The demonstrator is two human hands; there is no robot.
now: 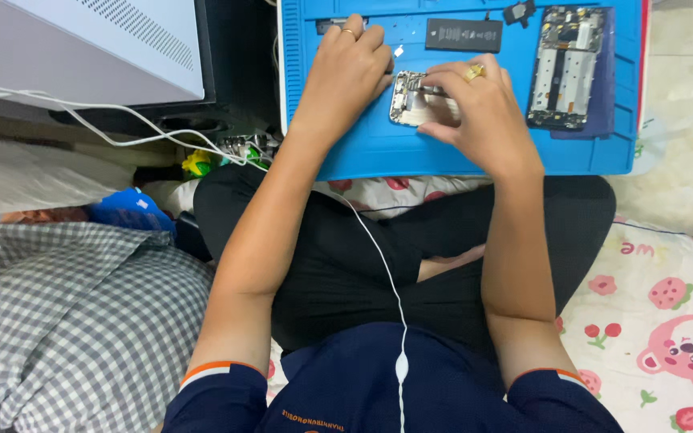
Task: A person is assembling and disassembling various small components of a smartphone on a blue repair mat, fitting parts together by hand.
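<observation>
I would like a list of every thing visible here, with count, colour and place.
work mat: one, blue, top centre
small phone part: one, silver, on mat under both hands
battery: one, black, mat top
opened phone body: one, dark, mat right
cable: one, white, from left across lap
checked cloth: one, grey-white, lower left
printed sheet: one, white-pink, right
left hand: on mat, touching part
right hand: ringed, pinching part

Your work mat (459, 156) bright blue, your battery (464, 34) black, your ring (474, 72) gold, your trousers (338, 265) black, your shirt (362, 385) navy with orange cuff trim, your pillow (74, 313) grey-and-white gingham, your sheet (659, 321) cream with pink strawberries, your cable (387, 273) white.
</observation>
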